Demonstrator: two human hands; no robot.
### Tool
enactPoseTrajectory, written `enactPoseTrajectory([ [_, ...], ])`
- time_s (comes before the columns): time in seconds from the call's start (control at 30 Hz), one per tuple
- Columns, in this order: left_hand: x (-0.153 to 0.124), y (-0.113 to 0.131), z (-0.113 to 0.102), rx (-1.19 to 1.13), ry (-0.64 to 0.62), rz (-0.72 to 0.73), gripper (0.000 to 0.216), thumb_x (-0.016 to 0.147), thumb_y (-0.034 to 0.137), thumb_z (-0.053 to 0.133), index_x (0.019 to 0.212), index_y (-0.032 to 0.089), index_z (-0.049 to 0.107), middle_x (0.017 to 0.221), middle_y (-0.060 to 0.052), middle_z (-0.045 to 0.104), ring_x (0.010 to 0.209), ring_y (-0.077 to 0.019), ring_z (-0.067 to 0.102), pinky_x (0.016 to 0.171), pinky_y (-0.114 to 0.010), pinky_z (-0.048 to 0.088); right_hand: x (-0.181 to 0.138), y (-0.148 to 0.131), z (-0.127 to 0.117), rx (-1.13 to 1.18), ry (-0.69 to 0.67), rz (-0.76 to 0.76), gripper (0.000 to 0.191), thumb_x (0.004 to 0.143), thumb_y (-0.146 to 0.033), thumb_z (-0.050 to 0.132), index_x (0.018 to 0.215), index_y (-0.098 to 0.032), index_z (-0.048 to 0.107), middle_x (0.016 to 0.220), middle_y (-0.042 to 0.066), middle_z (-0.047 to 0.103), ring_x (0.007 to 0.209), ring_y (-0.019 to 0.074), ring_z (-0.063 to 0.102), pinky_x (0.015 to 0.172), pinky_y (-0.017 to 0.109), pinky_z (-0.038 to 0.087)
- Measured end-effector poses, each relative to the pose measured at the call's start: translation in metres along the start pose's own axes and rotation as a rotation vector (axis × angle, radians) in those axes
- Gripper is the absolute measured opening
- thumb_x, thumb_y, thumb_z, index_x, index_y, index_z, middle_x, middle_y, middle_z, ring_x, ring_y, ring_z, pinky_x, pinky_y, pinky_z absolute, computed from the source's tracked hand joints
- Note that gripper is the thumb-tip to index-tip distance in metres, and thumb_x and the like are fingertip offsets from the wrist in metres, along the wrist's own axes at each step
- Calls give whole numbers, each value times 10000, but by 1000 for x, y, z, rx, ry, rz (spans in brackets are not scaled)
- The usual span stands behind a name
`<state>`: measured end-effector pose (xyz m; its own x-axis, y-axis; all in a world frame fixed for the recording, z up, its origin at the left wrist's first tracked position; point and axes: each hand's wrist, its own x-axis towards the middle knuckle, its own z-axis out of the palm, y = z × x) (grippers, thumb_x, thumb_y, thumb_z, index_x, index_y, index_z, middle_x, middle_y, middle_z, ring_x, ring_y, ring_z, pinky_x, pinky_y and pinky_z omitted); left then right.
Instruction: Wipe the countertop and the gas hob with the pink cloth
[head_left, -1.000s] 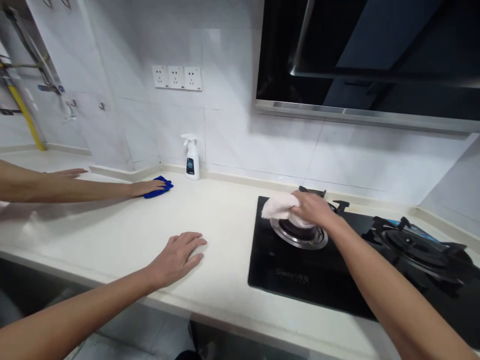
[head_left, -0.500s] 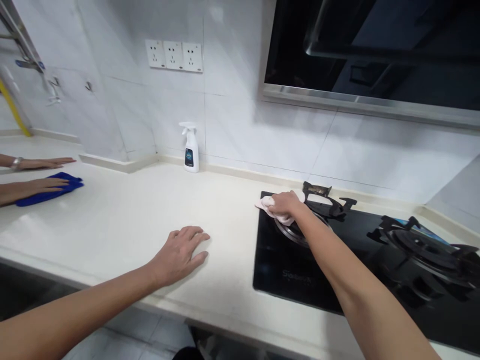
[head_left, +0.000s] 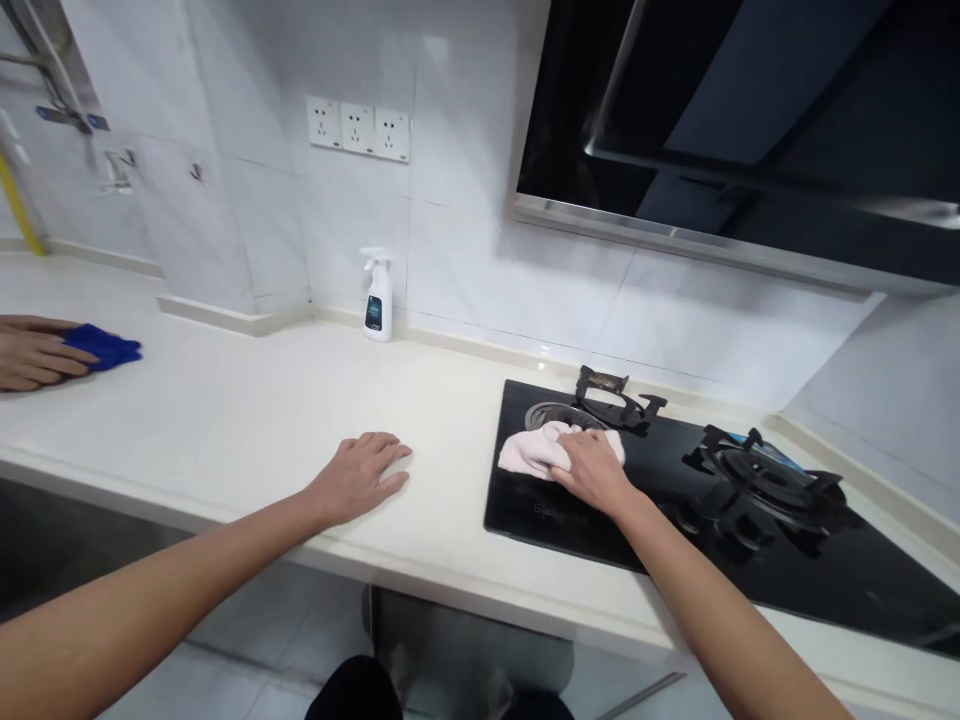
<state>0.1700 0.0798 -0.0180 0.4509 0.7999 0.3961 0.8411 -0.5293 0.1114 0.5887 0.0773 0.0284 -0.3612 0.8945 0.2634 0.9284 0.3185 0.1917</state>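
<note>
My right hand (head_left: 592,468) presses a pale pink cloth (head_left: 534,452) onto the black glass gas stove (head_left: 517,505), just in front of the left burner (head_left: 551,414). Its fingers are bent over the bunched cloth, which spreads out on both sides of them. Resting on the white countertop (head_left: 442,500) left of the stove, my left hand (head_left: 364,478) has its fingers spread and holds nothing. A pot support (head_left: 619,400) sits off to the back right of the left burner. The right burner (head_left: 772,475) has its support around it.
A white spray bottle (head_left: 379,300) stands against the wall below the sockets (head_left: 358,130). At far left, another person's hand (head_left: 37,352) lies on a blue cloth (head_left: 105,347). The dark range hood (head_left: 720,130) overhangs the stove. The counter's front edge (head_left: 420,580) runs below my hands.
My right hand has drawn the pink cloth from the stove's back left corner toward the front. The other person's hands and blue cloth have shifted left. My left hand stays on the counter.
</note>
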Motion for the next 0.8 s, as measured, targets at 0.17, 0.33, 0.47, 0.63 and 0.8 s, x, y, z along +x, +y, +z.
enactPoseTrajectory([
  [0.17, 0, -2, 3, 4, 0, 13, 443, 1010, 495, 440, 1308, 270, 678, 1359, -112, 651, 1254, -309, 587, 1010, -461, 435, -46, 59, 9, 117, -49, 375, 278, 954, -399, 516, 1101, -202, 645, 1007, 101, 754, 938, 278, 691, 812, 346, 401],
  [0.33, 2, -1, 3, 11, -11, -3, 407, 997, 463, 466, 1285, 271, 679, 1342, -108, 653, 1231, -310, 598, 992, -465, 430, -35, 117, -9, 280, 100, 578, 391, 960, -546, 499, 1176, -252, 638, 996, 70, 750, 924, 277, 692, 750, 324, 447],
  [0.47, 1, 1, -1, 17, -38, -8, 404, 1003, 463, 460, 1297, 274, 663, 1354, -110, 647, 1239, -308, 590, 991, -463, 421, 30, 131, -31, 312, 308, 499, 499, 967, -512, 515, 1408, -285, 574, 1228, 77, 727, 1000, 280, 683, 821, 367, 511],
  [0.63, 0, 2, -2, 28, -54, -23, 383, 1010, 455, 468, 1302, 288, 652, 1366, -95, 638, 1256, -298, 580, 1003, -461, 414, 121, 116, -16, 205, 141, 134, 418, 1022, -328, 422, 1362, -344, 665, 1454, 16, 622, 1226, 260, 624, 1028, 389, 467],
  [0.8, 1, 2, -1, 47, -59, -34, 386, 1012, 468, 463, 1305, 296, 647, 1370, -89, 636, 1249, -292, 581, 1005, -454, 418, 163, 109, 37, 187, -143, 73, 386, 955, -279, 518, 1269, -312, 742, 1338, 27, 700, 1156, 225, 653, 987, 308, 478],
])
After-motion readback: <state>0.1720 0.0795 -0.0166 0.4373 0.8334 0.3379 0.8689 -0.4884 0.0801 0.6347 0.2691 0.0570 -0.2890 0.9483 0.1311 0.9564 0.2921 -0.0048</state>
